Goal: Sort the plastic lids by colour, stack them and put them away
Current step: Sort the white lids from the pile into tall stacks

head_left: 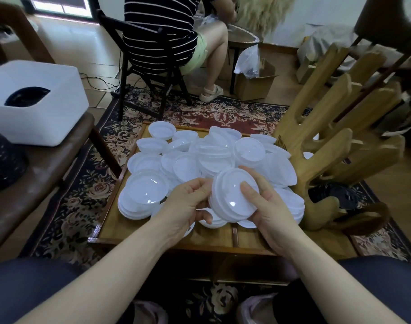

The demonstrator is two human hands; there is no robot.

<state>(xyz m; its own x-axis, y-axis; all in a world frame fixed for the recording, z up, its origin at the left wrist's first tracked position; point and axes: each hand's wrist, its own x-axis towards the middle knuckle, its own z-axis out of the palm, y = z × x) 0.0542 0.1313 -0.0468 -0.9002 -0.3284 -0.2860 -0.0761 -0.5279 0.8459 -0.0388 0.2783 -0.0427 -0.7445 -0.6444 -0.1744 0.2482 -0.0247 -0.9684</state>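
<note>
- White, glossy plastic: a short stack of round lids (232, 197) is held tilted above the near half of the table, its shallow domed top catching a highlight and its ribbed rims showing at the left edge.
- The right hand (267, 206) grips this stack from the right, thumb laid flat across the dome and fingers curled behind the far rim.
- The left hand (188, 202) pinches the stack's left edge, fingertips bent onto the rims and thumb tucked under the lower edge.
- Below and behind the hands lies a loose heap of lids (199, 155) of the same white plastic (some dome-up, some turned over to show a hollow, ringed underside), overlapping one another across most of the tabletop.
- A neater low pile of lids (141, 195) sits at the heap's near left corner, just beside the left hand.
- The heap rests on a low wooden table (223, 239) with a smooth honey-coloured top and a raised rim.
- A carved wooden stand (328, 136) with thick, finger-like prongs rises at the table's right side, touching the heap's edge.
- Something black and round (335, 195) sits low behind the stand's base; what it is cannot be told.
- Under the table spreads a dark floral rug (83, 195).
- To the left, a white rounded box (33, 101) with a dark leaf-shaped opening rests on a brown leather seat (36, 183).
- Farther back, another person (167, 31) in a striped top sits on a black chair (148, 73), beside a cardboard box (253, 85) holding clear plastic bags.
</note>
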